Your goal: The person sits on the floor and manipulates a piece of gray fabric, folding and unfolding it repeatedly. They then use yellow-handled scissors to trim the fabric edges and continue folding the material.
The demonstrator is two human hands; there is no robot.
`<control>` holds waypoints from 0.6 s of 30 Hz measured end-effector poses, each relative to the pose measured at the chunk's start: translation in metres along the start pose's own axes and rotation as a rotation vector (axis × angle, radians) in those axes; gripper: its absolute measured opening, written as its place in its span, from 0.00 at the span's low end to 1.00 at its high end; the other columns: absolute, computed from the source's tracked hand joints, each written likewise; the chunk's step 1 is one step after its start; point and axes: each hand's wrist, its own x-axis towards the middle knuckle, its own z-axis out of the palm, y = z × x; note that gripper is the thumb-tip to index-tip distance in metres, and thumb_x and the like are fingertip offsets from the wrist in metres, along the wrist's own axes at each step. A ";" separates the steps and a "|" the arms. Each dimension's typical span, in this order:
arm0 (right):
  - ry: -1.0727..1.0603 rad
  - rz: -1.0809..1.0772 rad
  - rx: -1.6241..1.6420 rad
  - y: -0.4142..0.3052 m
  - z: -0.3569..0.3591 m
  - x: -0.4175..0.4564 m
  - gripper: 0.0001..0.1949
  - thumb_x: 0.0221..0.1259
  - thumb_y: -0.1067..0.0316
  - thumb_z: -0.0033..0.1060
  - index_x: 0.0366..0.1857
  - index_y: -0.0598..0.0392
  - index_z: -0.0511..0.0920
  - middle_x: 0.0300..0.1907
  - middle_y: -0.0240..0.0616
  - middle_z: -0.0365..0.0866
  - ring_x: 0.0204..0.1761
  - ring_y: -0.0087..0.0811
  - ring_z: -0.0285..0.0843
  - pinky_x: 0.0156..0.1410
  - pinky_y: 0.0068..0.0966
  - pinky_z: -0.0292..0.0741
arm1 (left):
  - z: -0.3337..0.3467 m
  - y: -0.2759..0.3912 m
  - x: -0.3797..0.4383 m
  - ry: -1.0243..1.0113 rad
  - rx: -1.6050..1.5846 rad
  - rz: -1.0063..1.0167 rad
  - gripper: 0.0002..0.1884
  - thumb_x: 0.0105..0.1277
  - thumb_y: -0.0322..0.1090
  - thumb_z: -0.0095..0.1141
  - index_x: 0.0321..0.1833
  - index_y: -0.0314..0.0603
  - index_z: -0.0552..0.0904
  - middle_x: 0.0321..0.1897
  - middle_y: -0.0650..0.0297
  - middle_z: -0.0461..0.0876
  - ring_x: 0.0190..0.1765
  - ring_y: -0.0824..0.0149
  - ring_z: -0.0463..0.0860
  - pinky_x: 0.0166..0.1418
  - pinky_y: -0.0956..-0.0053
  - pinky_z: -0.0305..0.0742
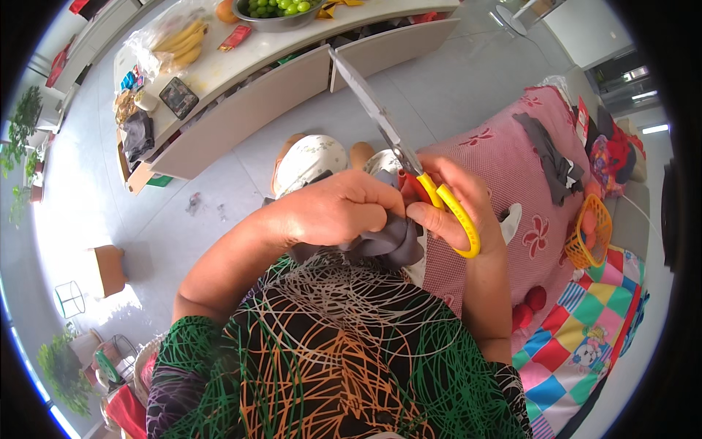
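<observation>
Over my lap, my left hand (348, 208) is closed on a bunched dark grey cloth (389, 241), pinching it between thumb and curled fingers. Just beside it, my right hand (463, 197) holds a pair of scissors (400, 148) with yellow and red handles. A yellow handle loop lies across the palm, and the long metal blades point up and away to the left. The right thumb tip meets the cloth near the left fingers; whether it grips the cloth too is hard to tell. Folds of the cloth hang below both hands, against the patterned shirt.
Ahead stands a low white table (219, 66) with open drawers, bananas (184, 46), a metal bowl of grapes (277, 22) and a black patterned box. On the right, a pink-covered sofa (466, 263) bears a dark garment (548, 159) and a yellow basket (573, 241). A cardboard box (108, 271) sits on the floor.
</observation>
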 end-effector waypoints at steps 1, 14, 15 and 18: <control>0.005 -0.001 -0.034 0.002 -0.003 -0.002 0.29 0.53 0.66 0.69 0.58 0.67 0.69 0.43 0.38 0.80 0.43 0.25 0.77 0.53 0.20 0.72 | -0.002 -0.002 -0.001 0.009 -0.036 -0.009 0.08 0.62 0.24 0.49 0.39 0.31 0.82 0.25 0.69 0.78 0.29 0.77 0.75 0.30 0.82 0.68; 0.321 -0.065 0.118 -0.009 0.008 -0.024 0.25 0.49 0.83 0.59 0.56 0.61 0.73 0.39 0.36 0.78 0.38 0.19 0.73 0.43 0.16 0.72 | 0.008 -0.015 -0.012 0.208 -0.343 0.011 0.06 0.64 0.26 0.60 0.41 0.33 0.84 0.30 0.65 0.84 0.30 0.77 0.79 0.33 0.84 0.73; 0.329 -0.083 0.122 -0.007 0.007 -0.024 0.25 0.49 0.83 0.59 0.56 0.61 0.73 0.38 0.35 0.78 0.37 0.19 0.73 0.42 0.15 0.71 | 0.008 -0.014 -0.014 0.216 -0.386 0.013 0.06 0.64 0.26 0.60 0.41 0.32 0.84 0.31 0.64 0.84 0.31 0.76 0.79 0.34 0.83 0.74; 0.318 -0.109 0.140 -0.004 0.006 -0.024 0.25 0.50 0.82 0.59 0.57 0.61 0.72 0.34 0.33 0.76 0.33 0.17 0.71 0.38 0.14 0.70 | 0.010 -0.014 -0.015 0.240 -0.598 -0.028 0.07 0.63 0.25 0.60 0.42 0.33 0.84 0.32 0.62 0.85 0.33 0.74 0.81 0.38 0.81 0.76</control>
